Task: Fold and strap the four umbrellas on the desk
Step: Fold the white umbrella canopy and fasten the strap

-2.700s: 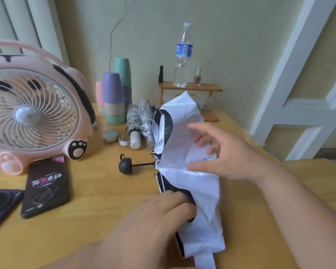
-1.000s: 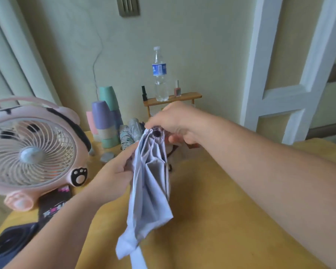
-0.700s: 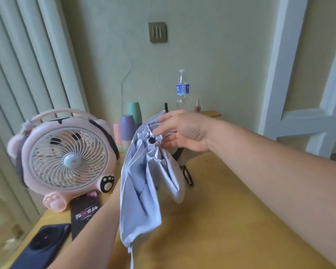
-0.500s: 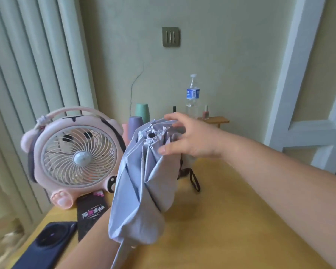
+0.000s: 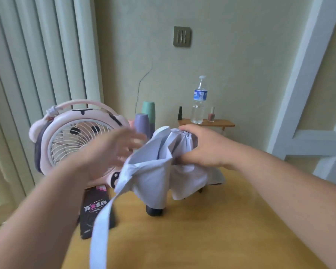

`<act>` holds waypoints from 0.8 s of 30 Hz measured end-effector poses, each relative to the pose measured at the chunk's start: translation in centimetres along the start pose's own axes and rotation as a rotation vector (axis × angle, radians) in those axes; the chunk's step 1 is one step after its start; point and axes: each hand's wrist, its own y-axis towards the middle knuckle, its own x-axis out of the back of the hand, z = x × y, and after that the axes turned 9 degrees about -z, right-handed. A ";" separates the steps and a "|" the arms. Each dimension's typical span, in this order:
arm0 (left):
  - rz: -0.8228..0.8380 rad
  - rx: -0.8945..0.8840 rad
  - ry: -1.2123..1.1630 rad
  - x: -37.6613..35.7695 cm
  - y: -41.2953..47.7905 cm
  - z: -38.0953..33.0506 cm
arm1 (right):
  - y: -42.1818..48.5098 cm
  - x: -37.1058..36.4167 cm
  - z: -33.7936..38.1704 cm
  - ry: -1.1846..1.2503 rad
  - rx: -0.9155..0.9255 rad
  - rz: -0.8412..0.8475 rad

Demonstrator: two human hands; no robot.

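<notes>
A pale lilac-white umbrella (image 5: pixel 153 177) stands upright above the wooden desk (image 5: pixel 211 230), its black handle (image 5: pixel 155 211) pointing down near the desk top. Its long fabric strap (image 5: pixel 101 222) hangs loose toward me. My right hand (image 5: pixel 200 146) grips the gathered canopy near its top. My left hand (image 5: pixel 113 150) is blurred, fingers spread, just left of the canopy and holding nothing. The other umbrellas are hidden behind the canopy and my hands.
A pink desk fan (image 5: pixel 74 140) stands at the left. A black phone (image 5: pixel 96 208) lies in front of it. Stacked pastel cups (image 5: pixel 145 119) and a small wooden shelf (image 5: pixel 206 123) with a water bottle (image 5: pixel 199 101) stand at the back by the wall.
The umbrella was lifted off the desk and turned upright, handle down. My left hand has let go of the canopy and swung out to its left. The strap now hangs free.
</notes>
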 end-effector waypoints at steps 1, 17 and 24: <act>-0.013 -0.004 -0.093 0.1 0.9 0.3 | 0.1 -0.2 0.3 0.006 0.010 -0.001; 0.392 -0.214 0.628 2.2 3.3 -2.6 | 0.0 -0.3 3.1 -0.061 0.249 0.182; 0.059 -0.337 0.804 1.0 2.8 -2.3 | 0.5 0.0 2.0 0.037 0.276 0.156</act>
